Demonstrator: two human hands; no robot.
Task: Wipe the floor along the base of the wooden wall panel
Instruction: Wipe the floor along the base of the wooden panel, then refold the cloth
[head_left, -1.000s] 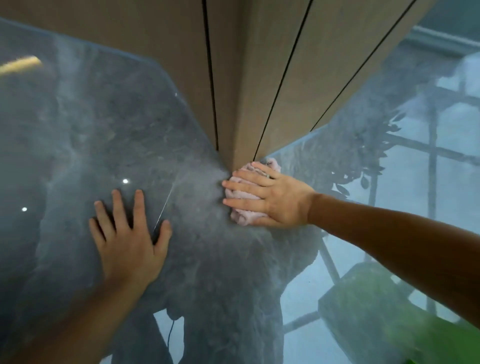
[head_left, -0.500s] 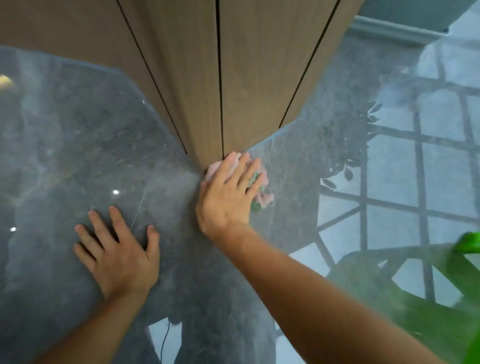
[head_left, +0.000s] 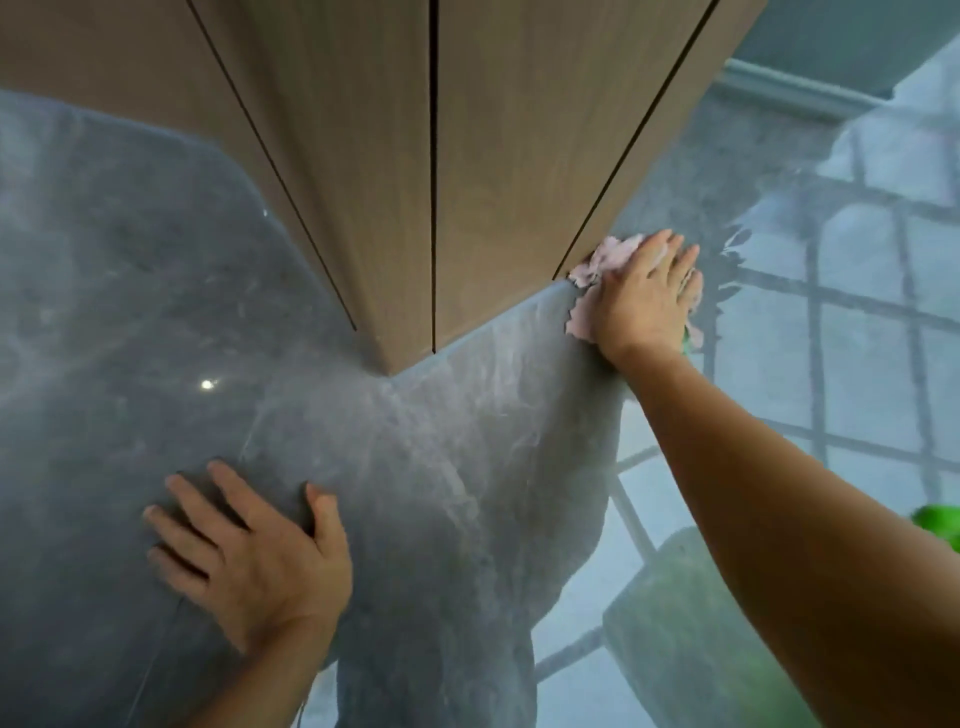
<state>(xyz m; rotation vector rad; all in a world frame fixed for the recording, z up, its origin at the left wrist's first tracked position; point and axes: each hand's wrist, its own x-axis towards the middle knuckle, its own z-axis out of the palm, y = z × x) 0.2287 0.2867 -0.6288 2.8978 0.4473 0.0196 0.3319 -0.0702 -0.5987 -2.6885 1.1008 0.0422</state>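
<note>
A wooden wall panel (head_left: 405, 171) with dark vertical grooves rises from a glossy grey marble floor (head_left: 441, 467); its corner meets the floor near the middle. My right hand (head_left: 644, 296) presses flat on a pink cloth (head_left: 589, 283) lying on the floor against the panel's right-hand base. Pink edges show at the hand's left, and a bit of green shows at its right. My left hand (head_left: 249, 556) rests flat on the floor at the lower left, fingers spread, holding nothing.
The floor mirrors a window grid (head_left: 857, 322) at the right and a dark silhouette in the middle. A green leaf (head_left: 940, 525) pokes in at the right edge. A pale skirting strip (head_left: 795, 93) runs at the upper right.
My right hand has slid the cloth from the panel's corner to the right along the panel's base. The view has shifted. My left hand stays planted on the floor.
</note>
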